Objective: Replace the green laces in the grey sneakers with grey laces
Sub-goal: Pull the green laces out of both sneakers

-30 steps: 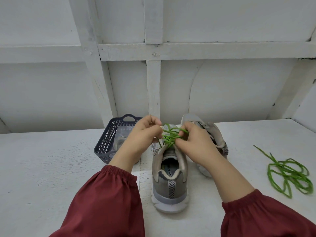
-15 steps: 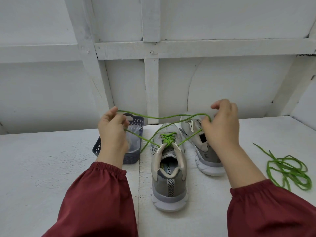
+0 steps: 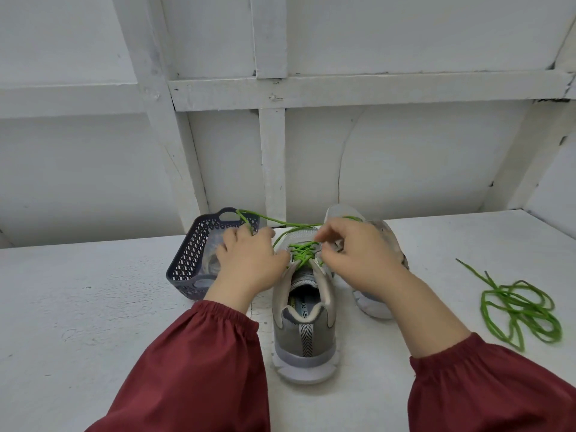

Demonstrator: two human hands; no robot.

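Note:
A grey sneaker (image 3: 304, 325) stands heel toward me at the table's middle, with a green lace (image 3: 301, 251) threaded through its upper eyelets. My left hand (image 3: 249, 263) is at the shoe's left side and holds a slack strand of that lace, which loops up over the basket. My right hand (image 3: 358, 255) is at the shoe's right side, its fingertips pinching the lace by the eyelets. A second grey sneaker (image 3: 372, 304) lies behind my right hand, mostly hidden. I see no grey laces.
A dark blue lattice basket (image 3: 188, 263) with a clear packet inside sits left of the shoes. A loose green lace (image 3: 519, 310) lies tangled on the white table (image 3: 93, 307) at the right. White wall framing rises close behind.
My hands were spread wide and raised, pulling the lace ends taut. Both have now dropped back in to the shoe's eyelets, and the lace hangs slack.

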